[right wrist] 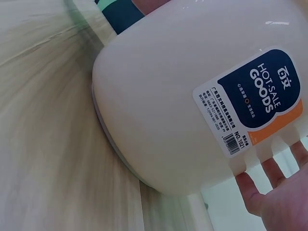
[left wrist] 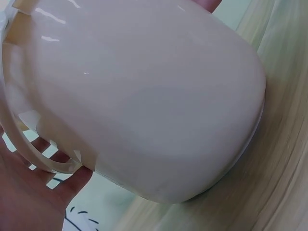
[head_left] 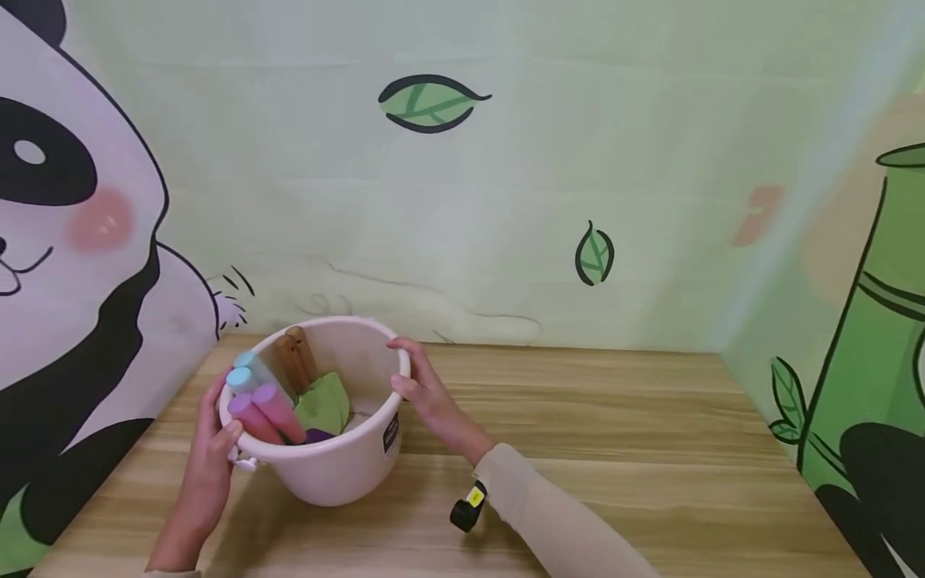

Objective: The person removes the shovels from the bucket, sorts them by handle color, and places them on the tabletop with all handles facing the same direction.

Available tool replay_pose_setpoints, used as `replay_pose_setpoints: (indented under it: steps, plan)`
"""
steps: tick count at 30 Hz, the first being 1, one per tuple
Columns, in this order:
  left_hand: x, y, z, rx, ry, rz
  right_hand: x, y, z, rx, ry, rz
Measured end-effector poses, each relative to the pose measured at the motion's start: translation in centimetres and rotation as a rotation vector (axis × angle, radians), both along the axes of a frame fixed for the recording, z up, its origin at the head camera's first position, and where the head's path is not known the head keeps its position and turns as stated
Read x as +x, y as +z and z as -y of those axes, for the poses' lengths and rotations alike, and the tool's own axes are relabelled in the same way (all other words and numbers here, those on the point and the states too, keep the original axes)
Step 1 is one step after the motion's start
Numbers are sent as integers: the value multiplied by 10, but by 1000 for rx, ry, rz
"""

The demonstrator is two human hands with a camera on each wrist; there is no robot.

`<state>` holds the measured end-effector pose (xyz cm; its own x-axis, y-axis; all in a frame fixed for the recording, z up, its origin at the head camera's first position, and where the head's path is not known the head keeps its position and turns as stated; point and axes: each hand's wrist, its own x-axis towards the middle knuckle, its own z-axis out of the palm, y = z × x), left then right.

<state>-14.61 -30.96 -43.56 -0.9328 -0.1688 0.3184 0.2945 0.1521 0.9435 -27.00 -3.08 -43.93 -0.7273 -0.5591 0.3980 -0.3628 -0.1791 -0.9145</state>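
Note:
A pale pinkish-white bucket (head_left: 328,474) is on the left part of the wooden table, its open top facing up. My left hand (head_left: 209,457) grips its left rim, close to the bucket's handle (left wrist: 21,144). On the opposite side, my right hand (head_left: 437,397) holds the right rim. Inside are pink-purple cylinders (head_left: 270,413), blue-topped cylinders (head_left: 242,379), brown wooden-looking pieces (head_left: 295,361) and a folded green piece (head_left: 325,401). A small dark purple thing (head_left: 318,436) shows beneath them. The right wrist view shows a printed label (right wrist: 255,101) on the bucket's wall.
The wooden table (head_left: 614,449) extends to the right of the bucket. Behind it hangs a pale green backdrop (head_left: 506,201) with leaves and a panda printed on it. A small black device with a yellow label (head_left: 470,506) is by the right sleeve.

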Motion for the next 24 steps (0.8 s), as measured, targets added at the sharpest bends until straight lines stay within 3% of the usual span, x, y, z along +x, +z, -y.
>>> replay_pose_setpoints:
  steps: [14,24]
  plan:
    - [10,0,11,5,53,40,2,-2,16,-19,35,-21]
    - [9,2,11,-41,48,13,1,2,11,17,33,-5]
